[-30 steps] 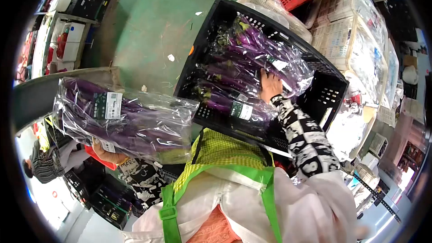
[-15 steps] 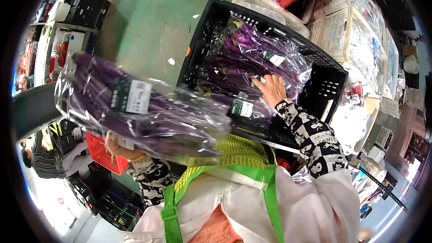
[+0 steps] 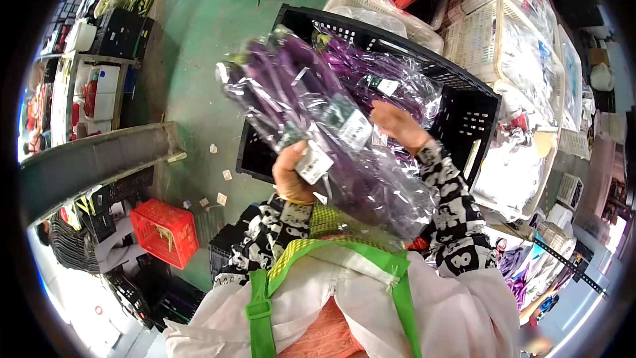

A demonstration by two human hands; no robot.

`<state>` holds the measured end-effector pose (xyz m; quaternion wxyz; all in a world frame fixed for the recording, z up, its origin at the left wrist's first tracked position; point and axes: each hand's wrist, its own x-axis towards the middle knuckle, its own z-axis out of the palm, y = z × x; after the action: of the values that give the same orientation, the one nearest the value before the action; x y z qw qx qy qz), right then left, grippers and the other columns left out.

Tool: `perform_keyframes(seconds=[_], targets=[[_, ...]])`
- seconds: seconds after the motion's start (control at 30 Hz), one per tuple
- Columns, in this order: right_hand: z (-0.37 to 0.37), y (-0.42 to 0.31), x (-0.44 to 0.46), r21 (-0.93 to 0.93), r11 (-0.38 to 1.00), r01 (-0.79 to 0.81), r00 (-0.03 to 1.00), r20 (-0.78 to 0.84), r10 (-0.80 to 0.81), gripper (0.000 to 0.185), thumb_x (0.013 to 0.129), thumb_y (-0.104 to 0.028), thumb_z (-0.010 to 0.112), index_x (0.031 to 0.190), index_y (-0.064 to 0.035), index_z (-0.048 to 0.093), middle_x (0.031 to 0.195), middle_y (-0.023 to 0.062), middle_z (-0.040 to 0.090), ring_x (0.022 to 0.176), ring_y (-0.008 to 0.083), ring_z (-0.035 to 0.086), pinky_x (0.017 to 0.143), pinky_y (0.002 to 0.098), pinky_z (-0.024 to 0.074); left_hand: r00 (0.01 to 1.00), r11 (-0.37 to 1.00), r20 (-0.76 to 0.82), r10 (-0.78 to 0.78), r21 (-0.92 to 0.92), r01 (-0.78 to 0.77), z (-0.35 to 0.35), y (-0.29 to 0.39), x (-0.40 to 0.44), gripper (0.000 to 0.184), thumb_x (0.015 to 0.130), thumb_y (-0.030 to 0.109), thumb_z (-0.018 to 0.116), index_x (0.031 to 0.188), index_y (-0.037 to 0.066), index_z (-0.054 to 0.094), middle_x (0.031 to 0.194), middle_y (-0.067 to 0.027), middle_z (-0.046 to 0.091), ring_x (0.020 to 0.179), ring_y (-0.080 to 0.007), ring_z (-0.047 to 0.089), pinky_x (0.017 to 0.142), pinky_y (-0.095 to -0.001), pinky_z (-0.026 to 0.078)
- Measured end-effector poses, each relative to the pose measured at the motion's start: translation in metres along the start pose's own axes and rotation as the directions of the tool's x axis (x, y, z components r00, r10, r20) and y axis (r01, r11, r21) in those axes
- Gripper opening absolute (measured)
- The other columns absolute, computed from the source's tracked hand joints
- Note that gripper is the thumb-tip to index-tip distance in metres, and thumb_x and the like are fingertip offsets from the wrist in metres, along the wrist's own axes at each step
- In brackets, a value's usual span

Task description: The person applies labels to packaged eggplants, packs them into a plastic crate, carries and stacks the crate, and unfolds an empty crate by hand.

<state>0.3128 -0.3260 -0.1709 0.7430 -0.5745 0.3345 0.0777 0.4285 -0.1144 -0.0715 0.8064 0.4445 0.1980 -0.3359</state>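
Bagged eggplants (image 3: 331,113), glossy purple in crinkled clear plastic with white-and-dark labels, slant over a black crate's near side.
The left hand's (image 3: 295,172) grip is clamped on them; the right hand's (image 3: 399,126) fingers bend beside the bag, whether pinching plastic I cannot tell. The perforated black crate (image 3: 487,122) holds more wrapped eggplants (image 3: 404,73); pale latticed crates (image 3: 470,43) stand beside it.
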Motion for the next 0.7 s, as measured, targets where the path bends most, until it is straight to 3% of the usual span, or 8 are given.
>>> perform_keyframes(seconds=[0.07,0.1,0.2,0.27,0.5,0.53,0.6,0.7], targets=[[-0.001,-0.037,-0.021,0.563,0.793,-0.231,0.901,0.431,-0.044,0.072,0.076,-0.041,0.070,0.132,-0.0038,0.043,0.125,0.0182,0.053,0.115,0.0260,0.051,0.102,0.0438,0.0355,0.978,0.974,0.072,-0.197,-0.098,0.203,0.004,-0.019,0.002,0.025,0.073,0.016,0.060,0.089,-0.003,0.060,0.078,-0.0137,0.065,0.064,-0.0234,0.065,0.060,-0.0334,0.057],[0.017,-0.092,-0.045,0.414,0.847,-0.334,0.921,0.332,0.202,0.070,0.070,-0.028,0.077,0.127,-0.0017,0.046,0.116,0.0161,0.058,0.104,0.0239,0.057,0.096,0.0382,0.0418,0.972,0.970,0.082,-0.220,-0.089,0.227,0.007,-0.031,0.003,0.027,0.073,0.017,0.060,0.090,-0.004,0.060,0.081,-0.0154,0.066,0.067,-0.0253,0.066,0.062,-0.0351,0.057],[0.014,-0.042,-0.014,0.174,0.973,-0.152,0.973,0.198,0.116,0.049,0.066,-0.002,0.070,0.113,0.0016,0.055,0.095,0.0105,0.063,0.087,0.0190,0.061,0.077,0.0300,0.0497,0.938,0.943,0.115,-0.327,-0.030,0.332,-0.012,-0.059,0.010,0.025,0.073,0.016,0.060,0.088,-0.004,0.060,0.083,-0.0144,0.065,0.073,-0.0246,0.065,0.068,-0.0352,0.055],[0.007,-0.047,-0.011,-0.071,0.997,-0.039,0.977,0.205,0.053,0.052,0.076,-0.002,0.067,0.125,0.0002,0.048,0.095,0.0031,0.062,0.079,0.0090,0.059,0.072,0.0224,0.0477,0.924,0.924,0.094,-0.371,-0.060,0.377,-0.022,-0.065,0.010,0.025,0.070,0.013,0.059,0.088,-0.004,0.060,0.083,-0.0144,0.064,0.074,-0.0261,0.065,0.069,-0.0380,0.054],[-0.029,0.032,0.056,-0.108,0.993,0.053,0.966,0.257,-0.024,0.041,0.082,-0.013,0.065,0.117,0.0040,0.054,0.097,0.0074,0.064,0.084,0.0114,0.058,0.078,0.0254,0.0466,0.932,0.941,-0.180,-0.315,0.067,0.331,-0.012,-0.065,-0.012,0.021,0.069,0.000,0.062,0.089,0.001,0.060,0.083,-0.0121,0.065,0.074,-0.0271,0.065,0.067,-0.0394,0.053],[-0.045,0.073,0.080,-0.539,0.807,0.242,0.970,0.147,-0.193,0.037,0.086,-0.021,0.060,0.114,0.0015,0.055,0.097,0.0157,0.065,0.086,0.0237,0.062,0.079,0.0327,0.0476,0.942,0.950,-0.165,-0.291,0.070,0.305,-0.008,-0.067,-0.013,0.025,0.066,-0.002,0.063,0.091,-0.001,0.061,0.082,-0.0115,0.065,0.070,-0.0258,0.065,0.065,-0.0382,0.053],[-0.015,0.031,0.058,-0.871,0.489,-0.033,0.991,-0.091,-0.094,0.032,0.089,-0.025,0.053,0.110,-0.0004,0.054,0.097,0.0228,0.062,0.090,0.0377,0.060,0.079,0.0419,0.0464,0.970,0.960,-0.105,-0.218,0.156,0.232,0.008,-0.059,-0.022,0.028,0.066,-0.004,0.063,0.093,-0.001,0.061,0.082,-0.0106,0.066,0.068,-0.0230,0.065,0.064,-0.0362,0.053],[0.010,0.031,0.034,-0.916,0.384,0.119,0.849,-0.107,-0.517,0.031,0.085,-0.021,0.055,0.109,-0.0028,0.053,0.100,0.0197,0.059,0.095,0.0368,0.057,0.081,0.0443,0.0448,0.967,0.953,0.136,-0.214,0.245,0.177,0.021,-0.056,-0.025,0.031,0.066,-0.007,0.065,0.096,-0.001,0.061,0.086,-0.0076,0.066,0.072,-0.0175,0.063,0.068,-0.0309,0.052]])
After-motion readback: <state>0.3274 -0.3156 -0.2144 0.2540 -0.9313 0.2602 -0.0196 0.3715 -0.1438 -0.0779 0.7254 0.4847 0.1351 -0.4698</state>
